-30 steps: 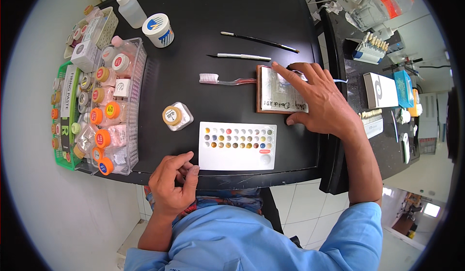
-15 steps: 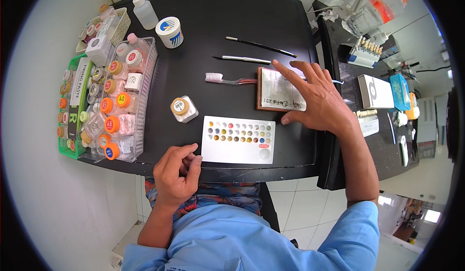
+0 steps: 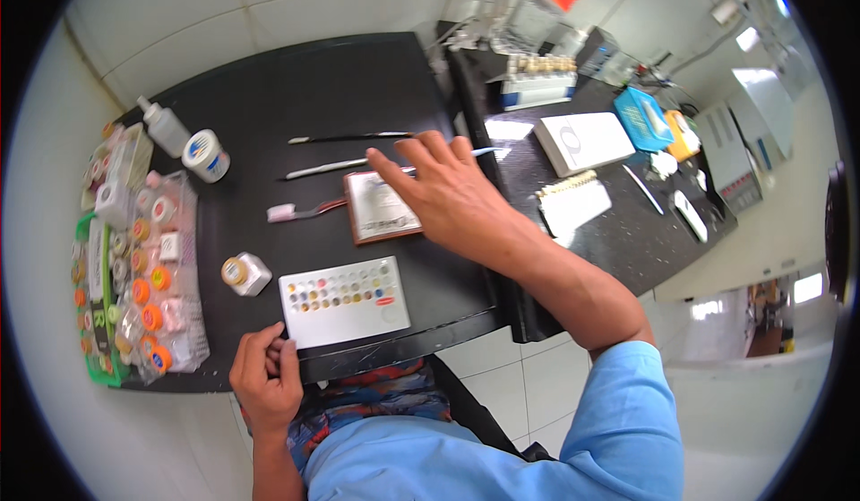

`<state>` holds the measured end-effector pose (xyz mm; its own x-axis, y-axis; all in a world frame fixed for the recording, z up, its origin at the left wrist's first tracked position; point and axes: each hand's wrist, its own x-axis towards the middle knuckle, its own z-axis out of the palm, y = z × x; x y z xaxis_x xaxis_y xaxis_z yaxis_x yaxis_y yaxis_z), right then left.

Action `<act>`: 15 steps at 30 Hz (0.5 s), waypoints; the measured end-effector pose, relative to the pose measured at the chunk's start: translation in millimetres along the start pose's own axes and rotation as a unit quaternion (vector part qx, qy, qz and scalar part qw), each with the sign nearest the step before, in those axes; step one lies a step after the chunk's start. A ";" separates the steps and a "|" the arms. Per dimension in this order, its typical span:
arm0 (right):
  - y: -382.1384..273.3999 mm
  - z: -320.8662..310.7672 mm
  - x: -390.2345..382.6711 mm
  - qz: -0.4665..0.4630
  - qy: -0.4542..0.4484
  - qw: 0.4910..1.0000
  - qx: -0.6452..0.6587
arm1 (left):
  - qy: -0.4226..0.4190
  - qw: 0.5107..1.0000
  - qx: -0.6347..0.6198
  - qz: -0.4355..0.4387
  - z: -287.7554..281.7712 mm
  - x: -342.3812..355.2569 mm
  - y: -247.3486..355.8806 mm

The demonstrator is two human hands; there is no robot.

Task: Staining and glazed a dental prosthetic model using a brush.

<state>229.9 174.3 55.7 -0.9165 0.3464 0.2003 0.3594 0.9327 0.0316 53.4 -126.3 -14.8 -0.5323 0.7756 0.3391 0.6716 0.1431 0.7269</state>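
Note:
My right hand [image 3: 448,198] reaches over a wood-framed white tile [image 3: 385,203] with writing on it, fingers stretched out and holding nothing. It covers the tile's right part; whether it touches cannot be told. My left hand [image 3: 269,377] rests at the table's front edge by the lower left corner of a white paint palette [image 3: 345,322], fingers loosely curled, thumb apart, with nothing seen in them. The palette has rows of small coloured wells. Beyond lie a toothbrush [image 3: 282,213], a silver-handled brush [image 3: 327,168] and a dark brush [image 3: 349,138]. A square jar [image 3: 253,274] stands left of the palette.
Bins of small jars [image 3: 193,277] line the left edge, with a squeeze bottle [image 3: 166,130] and a white tub [image 3: 206,156] behind. The right-hand counter holds a shade guide [image 3: 537,89], a white box [image 3: 587,141], a blue basket [image 3: 643,117] and a white tray of tabs [image 3: 578,205].
The view has turned toward the right, so the table things sit farther left and more of the side counter shows. My right hand stays spread over the tile; my left remains by the palette.

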 end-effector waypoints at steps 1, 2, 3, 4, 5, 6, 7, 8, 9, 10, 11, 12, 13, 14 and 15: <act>2.0 -0.9 0.8 0.008 0.009 1.000 -0.014 | 0.004 1.000 0.003 -0.007 -0.3 -0.4 0.7; 5.8 -1.0 1.1 0.009 0.038 0.999 -0.029 | 0.006 1.000 0.000 -0.004 0.5 0.4 1.7; 8.7 0.3 4.2 0.019 0.045 0.999 -0.021 | 0.002 1.000 -0.007 0.005 -0.2 0.9 1.9; 12.6 4.1 5.9 0.033 0.041 0.999 -0.009 | 0.001 1.000 0.008 0.001 -0.3 1.3 2.0; 16.3 6.0 7.4 0.046 0.038 0.998 0.004 | 0.000 1.000 0.022 -0.004 0.1 2.0 2.7; 17.6 3.8 8.2 0.068 0.021 0.997 0.032 | -0.001 1.000 0.022 -0.004 0.4 1.7 3.5; 19.5 7.7 7.4 0.076 0.022 0.997 0.027 | -0.005 1.000 0.017 0.003 2.0 1.5 2.4; 22.5 14.6 6.3 0.092 0.024 0.993 0.066 | -0.001 1.000 0.024 0.008 3.3 1.5 0.8; 22.2 15.7 6.4 0.108 0.026 0.988 0.105 | 0.003 0.999 0.030 0.013 3.7 0.3 -1.2; 23.0 13.6 7.7 0.117 0.008 0.986 0.120 | -0.001 1.000 0.030 0.005 3.9 -0.9 -2.3; 22.5 14.0 8.2 0.123 0.009 0.986 0.116 | -0.004 1.000 0.026 0.010 3.7 -1.2 -3.2; 20.4 14.9 9.2 0.121 0.021 0.984 0.127 | -0.005 0.999 0.033 0.010 2.3 -1.7 -3.5; 19.4 14.3 9.8 0.118 0.033 0.983 0.137 | -0.006 0.999 0.041 0.010 1.6 -1.9 -3.7; 19.8 12.1 9.8 0.114 0.021 0.984 0.137 | -0.007 0.999 0.038 0.013 1.6 -1.8 -3.7; 19.5 13.3 9.6 0.116 0.023 0.984 0.134 | -0.008 0.999 0.039 0.013 1.7 -1.8 -3.8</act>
<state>225.9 197.2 45.2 -0.8039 0.5546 0.2149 0.4937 0.8237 -0.2788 52.7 -127.2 -19.1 -0.5061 0.7889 0.3486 0.7239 0.1689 0.6689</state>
